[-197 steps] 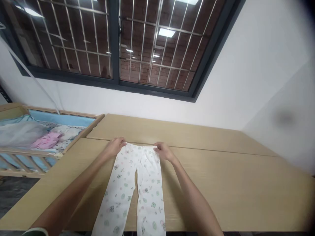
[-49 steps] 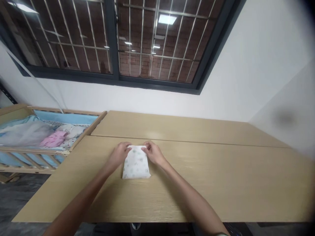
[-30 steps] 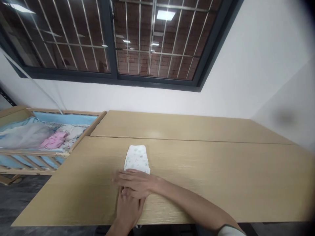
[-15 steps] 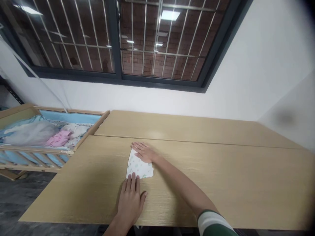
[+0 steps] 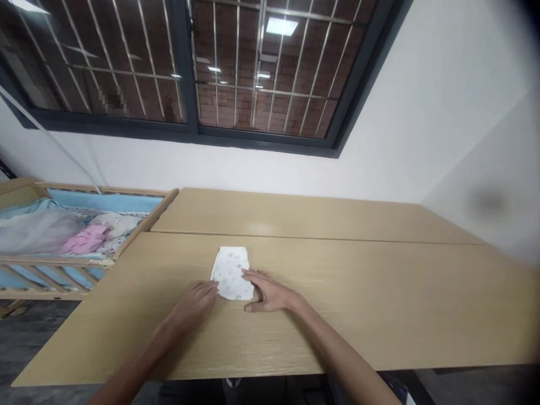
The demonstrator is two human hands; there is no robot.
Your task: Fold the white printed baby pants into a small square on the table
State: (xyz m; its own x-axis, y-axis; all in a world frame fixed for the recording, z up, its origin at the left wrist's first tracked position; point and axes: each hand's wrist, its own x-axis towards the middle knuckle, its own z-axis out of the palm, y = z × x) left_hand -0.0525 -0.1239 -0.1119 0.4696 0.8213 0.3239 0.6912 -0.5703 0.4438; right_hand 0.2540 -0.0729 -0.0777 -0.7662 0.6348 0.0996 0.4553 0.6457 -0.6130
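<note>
At the far left, a wooden crib is standing against the table, and a pink garment is lying inside it among pale bedding. Moving right, the left hand is resting palm-down on the table with its fingers stretched forward. Its fingertips are touching the near left edge of the folded cloth. The hand is not grasping anything; it is lying loose and flat. The cloth, white with a small green print, is lying on the near board of the table, just short of the seam between the two boards and left of the table's middle. It is sitting as a compact, roughly rectangular packet with no loose part trailing. Just to its right, the right hand is lying flat with spread fingers, the fingertips pressing on the near right corner of the cloth. This hand is likewise unclenched and holding nothing. Judged from the packet's shape, the folding is looking essentially complete. Only the near edge is showing slightly uneven under the fingertips, so flattening appears to be the one part remaining. The rest of the table, further right, is carrying no other items.
</note>
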